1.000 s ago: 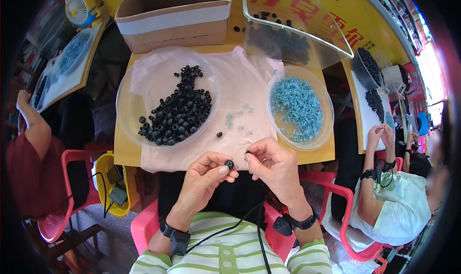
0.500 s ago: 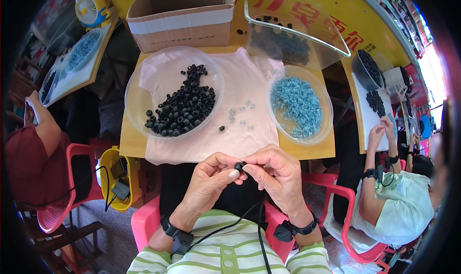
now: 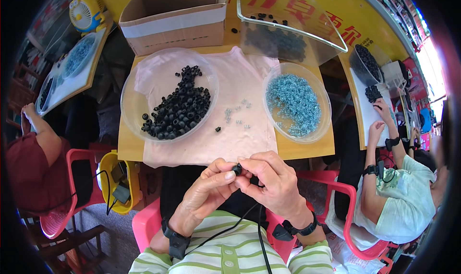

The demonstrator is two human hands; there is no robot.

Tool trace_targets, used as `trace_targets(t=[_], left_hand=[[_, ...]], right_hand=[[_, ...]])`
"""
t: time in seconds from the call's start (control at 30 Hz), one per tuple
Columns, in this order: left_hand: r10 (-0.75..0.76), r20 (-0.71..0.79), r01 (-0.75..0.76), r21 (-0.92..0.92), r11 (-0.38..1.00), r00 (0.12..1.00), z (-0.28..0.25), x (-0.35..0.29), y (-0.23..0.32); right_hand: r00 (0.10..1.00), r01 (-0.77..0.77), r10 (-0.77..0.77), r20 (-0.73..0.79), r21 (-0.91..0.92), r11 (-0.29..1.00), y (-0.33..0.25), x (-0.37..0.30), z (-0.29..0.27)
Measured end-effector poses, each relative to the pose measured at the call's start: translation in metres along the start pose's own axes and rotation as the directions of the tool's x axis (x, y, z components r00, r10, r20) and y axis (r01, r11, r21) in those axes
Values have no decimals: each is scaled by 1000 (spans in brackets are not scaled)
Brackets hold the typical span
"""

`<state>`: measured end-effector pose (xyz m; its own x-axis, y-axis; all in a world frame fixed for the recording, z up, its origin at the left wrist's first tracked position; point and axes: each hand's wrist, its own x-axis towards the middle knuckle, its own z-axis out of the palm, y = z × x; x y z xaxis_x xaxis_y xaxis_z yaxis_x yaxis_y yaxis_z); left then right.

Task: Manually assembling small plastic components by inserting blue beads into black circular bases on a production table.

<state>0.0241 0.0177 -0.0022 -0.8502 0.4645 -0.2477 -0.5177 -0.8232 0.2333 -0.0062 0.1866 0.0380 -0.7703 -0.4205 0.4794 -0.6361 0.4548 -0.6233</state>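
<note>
Close to my body, just off the near edge of the table, a small round black plastic piece (image 3: 236,169) is pinched between my two hands. My left hand (image 3: 206,186) has it between thumb and index finger. The fingertips of my right hand (image 3: 271,180) close on its other side, covering part of it. Beyond them, a pink cloth (image 3: 192,152) carries one loose black piece (image 3: 218,129) and several tiny coils (image 3: 228,112) that look like springs. A wide clear bowl (image 3: 126,101) of black pieces stands left; a smaller clear bowl (image 3: 328,108) of bluish coils stands right.
Behind the bowls are a cardboard box (image 3: 175,31) and a clear bin (image 3: 317,55) with black pieces. A yellow bucket (image 3: 138,187) is beside my pink chair (image 3: 146,223). People sit at tables on both sides. A black cable (image 3: 260,231) hangs between my forearms.
My right thumb has come down off the black piece, and my right index finger now reaches its top. Both hands still hold it. The view has shifted slightly.
</note>
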Motion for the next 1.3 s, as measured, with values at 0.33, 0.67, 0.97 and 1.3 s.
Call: trace_targets(t=[0.33, 0.67, 0.97, 1.3], left_hand=[[-32, -35, 32, -13, 999, 999, 4, 5, 9], [694, 269, -129, 960, -248, 668, 24, 27, 94], [580, 325, 82, 821, -566, 747, 9, 35, 105], [655, 377, 13, 861, -508, 655, 10, 31, 100]], right_hand=[[964, 265, -265, -19, -26, 964, 8, 18, -3], [956, -176, 56, -288, -410, 895, 72, 147, -74], [937, -213, 2, -350, -566, 796, 108, 174, -90], [979, -122, 170, 108, -353, 928, 52, 39, -3]])
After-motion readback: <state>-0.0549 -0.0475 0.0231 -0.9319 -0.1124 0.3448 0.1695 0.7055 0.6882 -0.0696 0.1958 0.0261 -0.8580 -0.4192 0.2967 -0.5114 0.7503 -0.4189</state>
